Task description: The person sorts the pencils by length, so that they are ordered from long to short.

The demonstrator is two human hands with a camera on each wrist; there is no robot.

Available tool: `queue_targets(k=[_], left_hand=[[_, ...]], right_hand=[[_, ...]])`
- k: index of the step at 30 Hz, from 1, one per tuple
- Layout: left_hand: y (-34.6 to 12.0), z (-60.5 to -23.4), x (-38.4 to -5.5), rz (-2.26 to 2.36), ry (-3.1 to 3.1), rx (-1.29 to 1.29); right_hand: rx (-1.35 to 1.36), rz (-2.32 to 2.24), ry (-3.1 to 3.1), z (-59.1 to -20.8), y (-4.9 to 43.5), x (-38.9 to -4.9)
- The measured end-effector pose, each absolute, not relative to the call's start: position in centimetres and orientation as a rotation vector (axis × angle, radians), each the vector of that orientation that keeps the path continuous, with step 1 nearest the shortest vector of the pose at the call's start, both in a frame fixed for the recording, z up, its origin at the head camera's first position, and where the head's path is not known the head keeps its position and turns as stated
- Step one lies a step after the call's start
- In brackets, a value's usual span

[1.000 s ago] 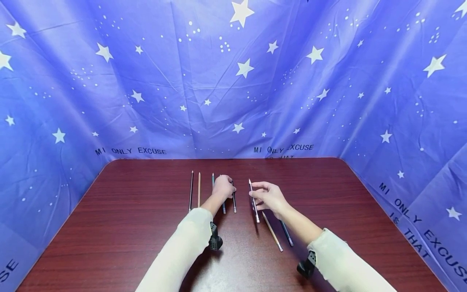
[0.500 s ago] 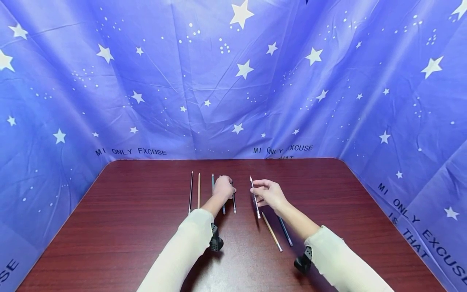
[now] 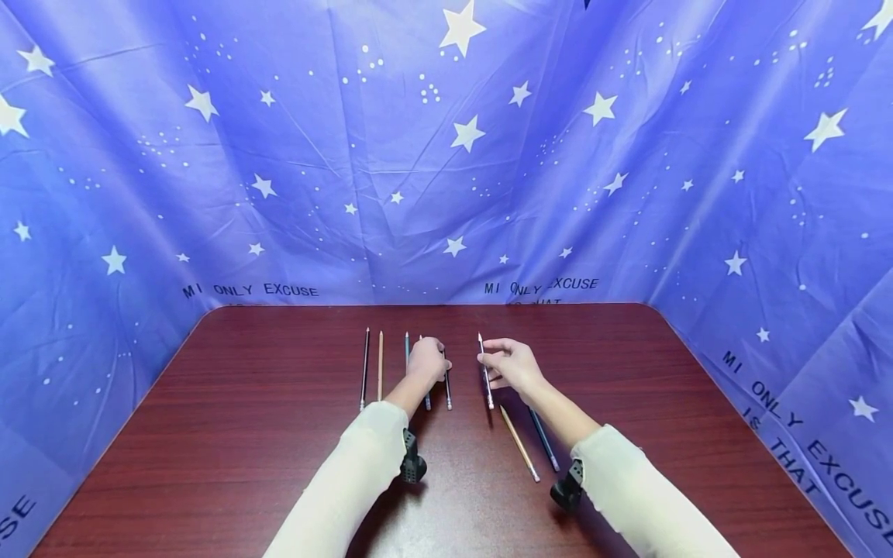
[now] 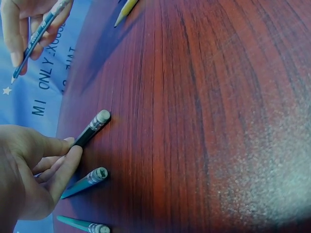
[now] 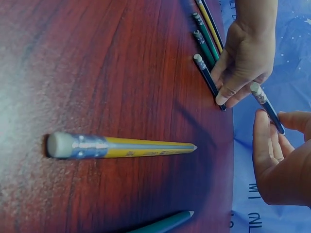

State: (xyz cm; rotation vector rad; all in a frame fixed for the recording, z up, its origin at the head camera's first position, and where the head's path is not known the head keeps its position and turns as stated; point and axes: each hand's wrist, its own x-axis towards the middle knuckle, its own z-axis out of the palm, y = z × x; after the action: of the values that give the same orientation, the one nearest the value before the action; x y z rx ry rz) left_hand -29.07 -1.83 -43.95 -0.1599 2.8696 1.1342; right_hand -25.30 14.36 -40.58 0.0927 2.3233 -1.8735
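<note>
In the head view my left hand is at the right end of a row of pencils. Its thumb and fingers pinch a dark pencil, whose eraser end points toward me. My right hand holds a blue pencil between thumb and fingertips, tilted above the table with its point away from me. Left of the dark pencil lie two green pencils, partly behind the left hand in the head view. Below the right hand, a yellow pencil rests slanted on the wood.
Farther left in the row lie a yellowish pencil and a black pencil, side by side. Another dark green pencil lies under the right forearm. The brown table ends at a blue star-printed curtain.
My right hand has shifted slightly toward the back of the table with the blue pencil, whose eraser end moved farther from me. The left hand keeps its place.
</note>
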Motion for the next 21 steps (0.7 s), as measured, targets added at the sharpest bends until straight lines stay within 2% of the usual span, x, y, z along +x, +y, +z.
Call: queue_targets(k=[21], left_hand=[[-1.8, -44.1, -29.0, 1.246, 2.814, -0.212]], right_hand=[[0.144, -1.889, 2.280, -42.0, 12.4, -27.1]])
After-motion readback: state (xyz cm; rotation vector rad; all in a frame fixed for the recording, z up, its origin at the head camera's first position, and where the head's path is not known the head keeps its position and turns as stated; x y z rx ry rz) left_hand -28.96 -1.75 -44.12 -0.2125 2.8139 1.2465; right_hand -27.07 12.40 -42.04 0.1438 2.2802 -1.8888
